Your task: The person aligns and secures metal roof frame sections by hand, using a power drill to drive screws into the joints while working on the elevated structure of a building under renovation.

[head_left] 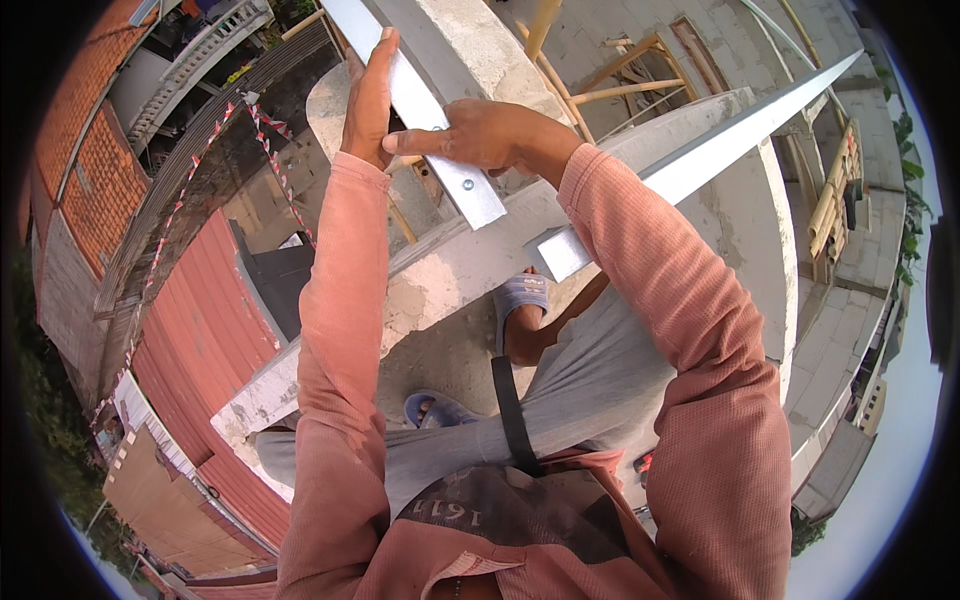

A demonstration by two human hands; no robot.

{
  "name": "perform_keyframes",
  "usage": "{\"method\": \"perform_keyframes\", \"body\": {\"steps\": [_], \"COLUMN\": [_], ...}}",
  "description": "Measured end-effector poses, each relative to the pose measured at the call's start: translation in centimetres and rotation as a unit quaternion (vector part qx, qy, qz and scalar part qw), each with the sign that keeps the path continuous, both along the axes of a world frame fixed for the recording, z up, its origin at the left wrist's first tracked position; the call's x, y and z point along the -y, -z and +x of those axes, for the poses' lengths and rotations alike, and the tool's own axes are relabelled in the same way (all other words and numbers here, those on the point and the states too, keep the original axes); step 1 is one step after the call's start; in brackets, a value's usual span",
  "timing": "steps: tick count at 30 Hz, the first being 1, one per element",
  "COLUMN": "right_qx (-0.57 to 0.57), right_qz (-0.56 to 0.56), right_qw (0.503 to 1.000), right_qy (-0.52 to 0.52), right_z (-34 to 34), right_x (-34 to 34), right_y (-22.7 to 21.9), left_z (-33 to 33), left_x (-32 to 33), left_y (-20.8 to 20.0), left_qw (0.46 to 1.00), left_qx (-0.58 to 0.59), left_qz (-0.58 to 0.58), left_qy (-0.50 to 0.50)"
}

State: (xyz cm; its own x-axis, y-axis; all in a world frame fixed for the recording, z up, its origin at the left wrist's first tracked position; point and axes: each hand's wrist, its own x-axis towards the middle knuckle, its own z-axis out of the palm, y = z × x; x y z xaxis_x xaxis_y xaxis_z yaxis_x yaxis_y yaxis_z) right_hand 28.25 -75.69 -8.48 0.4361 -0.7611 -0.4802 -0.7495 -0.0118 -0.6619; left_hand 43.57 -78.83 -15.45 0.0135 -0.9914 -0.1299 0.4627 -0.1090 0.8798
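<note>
A silver metal channel (415, 95) slants across the top middle, with a screw head (468, 185) near its close end. My left hand (368, 105) grips its left edge, the thumb lying up along the metal and the other fingers mostly hidden behind. Across the same channel reaches my right hand (490, 135), closed round its right edge, with one finger stretched over the face to the base of my left hand. A second silver channel (700, 160) runs from beside my right forearm toward the upper right, resting near the concrete wall top.
A concrete ledge (440, 285) passes beneath my arms, with my sandalled feet below it. Bamboo poles (625, 88) stand beyond. Red metal roofing (205, 345) and red-white barrier tape (190, 200) lie far down at left. Block walls (850, 330) rise at right.
</note>
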Motion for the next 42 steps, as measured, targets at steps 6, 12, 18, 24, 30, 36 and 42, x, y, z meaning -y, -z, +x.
{"method": "perform_keyframes", "body": {"steps": [6,12,18,24,30,36,42], "right_qx": [0.003,0.042,0.126,0.148,0.13,0.072,0.016], "right_qz": [0.014,0.105,0.255,0.221,0.122,0.072,-0.026], "right_qw": [1.0,0.993,0.943,0.935,0.951,0.971,0.982], "right_qy": [-0.021,0.038,0.174,0.236,0.252,0.218,0.189], "right_z": [-0.4,0.1,1.9,0.8,0.1,-1.6,-5.1], "right_x": [0.7,0.0,-1.6,-1.8,-1.9,-0.9,-2.2], "right_y": [1.2,-0.2,-1.6,-6.0,-8.9,-12.0,-13.2], "left_z": [-0.5,-0.8,1.0,2.1,4.0,4.6,1.5], "left_x": [-0.6,-0.4,0.2,6.5,15.4,19.6,18.0], "left_y": [-1.7,-3.5,-7.3,-12.1,-14.9,-14.6,-15.4], "left_qw": [0.997,0.983,0.96,0.963,0.964,0.95,0.93], "left_qx": [-0.015,-0.012,0.058,0.065,0.103,0.168,0.15], "left_qz": [0.082,0.181,0.27,0.262,0.243,0.257,0.333], "left_qy": [-0.001,-0.032,-0.033,-0.021,-0.022,-0.064,-0.04]}}
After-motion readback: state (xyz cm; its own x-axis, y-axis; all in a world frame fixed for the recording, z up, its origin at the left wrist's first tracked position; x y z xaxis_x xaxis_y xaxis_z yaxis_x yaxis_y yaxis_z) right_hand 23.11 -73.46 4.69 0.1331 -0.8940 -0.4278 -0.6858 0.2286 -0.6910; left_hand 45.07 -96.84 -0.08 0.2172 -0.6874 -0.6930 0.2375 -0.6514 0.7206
